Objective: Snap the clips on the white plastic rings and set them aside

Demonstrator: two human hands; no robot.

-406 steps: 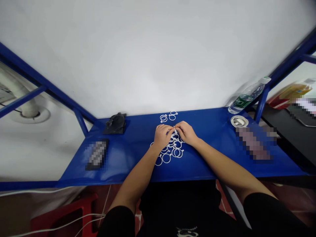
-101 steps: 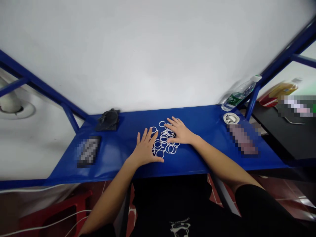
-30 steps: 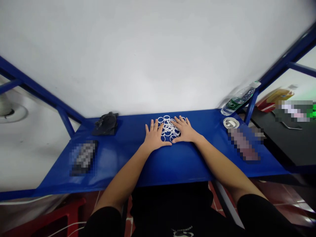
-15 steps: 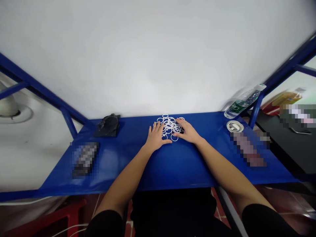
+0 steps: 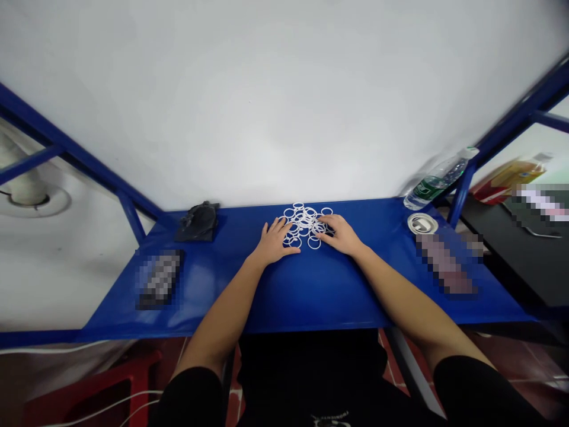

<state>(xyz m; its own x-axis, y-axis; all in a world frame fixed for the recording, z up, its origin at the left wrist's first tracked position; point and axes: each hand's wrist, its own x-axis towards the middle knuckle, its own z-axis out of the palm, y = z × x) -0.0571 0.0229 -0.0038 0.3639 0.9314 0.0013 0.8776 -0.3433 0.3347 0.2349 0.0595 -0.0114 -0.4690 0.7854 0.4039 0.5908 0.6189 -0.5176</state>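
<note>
Both hands are lying flat with fingers spread, grips open and clamping nothing: the left hand (image 5: 272, 243) and right hand (image 5: 341, 233) are flanking the white rings (image 5: 304, 223), now bunched into a tighter pile farther back on the blue surface (image 5: 311, 290).

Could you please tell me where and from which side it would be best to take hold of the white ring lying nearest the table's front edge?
Probably pinch the near arc of that white ring from above and the front: it lies flat at the heap's edge, between the left hand and right hand.
</note>
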